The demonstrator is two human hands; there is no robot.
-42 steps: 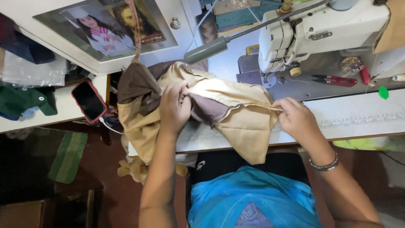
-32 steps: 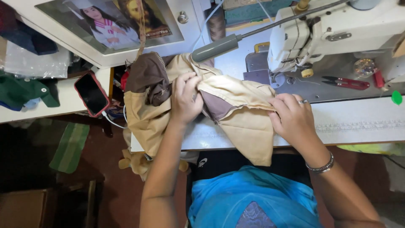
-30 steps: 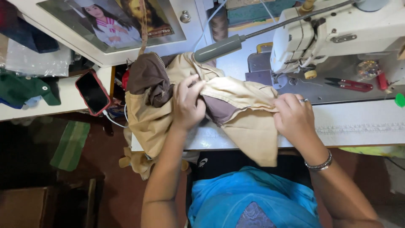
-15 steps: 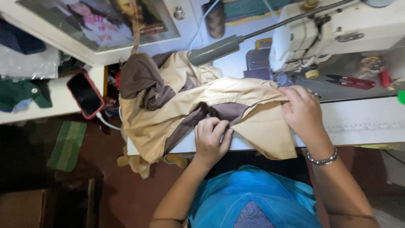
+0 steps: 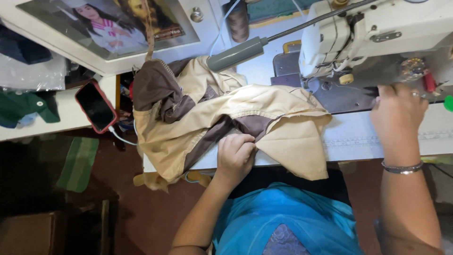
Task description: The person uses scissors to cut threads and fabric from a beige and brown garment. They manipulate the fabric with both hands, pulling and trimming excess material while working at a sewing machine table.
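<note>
- Since half a second ago, the right hand (image 5: 398, 115) has left the tan and brown garment (image 5: 226, 120) for the red-handled tool (image 5: 427, 81).
- Its fingers hide their grip; I cannot tell.
- Garment lies on the white counter (image 5: 358, 137) beside the sewing machine (image 5: 373, 38).
- Left hand (image 5: 234, 156) fingers curl shut, pinching the garment's brown seam.

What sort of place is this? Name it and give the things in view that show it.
Most likely a small tailoring or sewing workstation. A white sewing machine stands on the table, a thread spool stands behind it, and the left hand grips a tan and brown garment beside it.
</note>
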